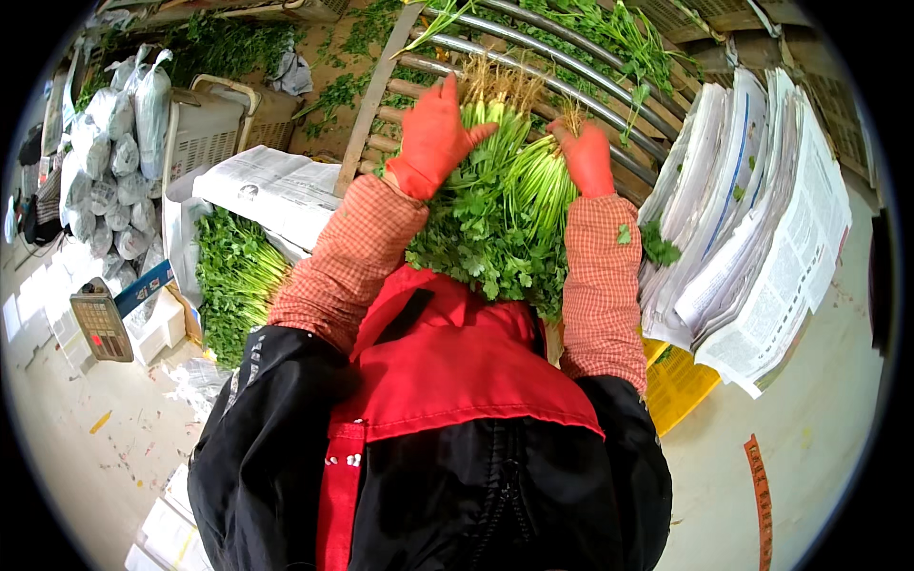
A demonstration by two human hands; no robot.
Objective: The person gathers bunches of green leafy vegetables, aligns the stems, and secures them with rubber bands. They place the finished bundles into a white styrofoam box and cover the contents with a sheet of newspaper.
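A large pile of rooted leafy greens (475, 235), like coriander or Chinese celery, lies before me with its pale roots pointing away. My left hand (437, 139), in an orange rubber glove, is at the left of the roots, thumb spread and fingers extended along the stems. At the right, my right hand (587, 157), gloved the same way, grips a smaller bunch of greens (544, 178) just below its roots. Its bright stems fan down over the pile. Both forearms wear checked sleeve covers.
Under the roots runs a rack of metal bars (528, 36). Folded newspapers (742, 214) hang at the right above a yellow crate (682, 389). Leftward are a newspaper-lined crate of greens (235, 278), a scale's keypad (103, 325) and stacked plastic-wrapped bundles (114, 157).
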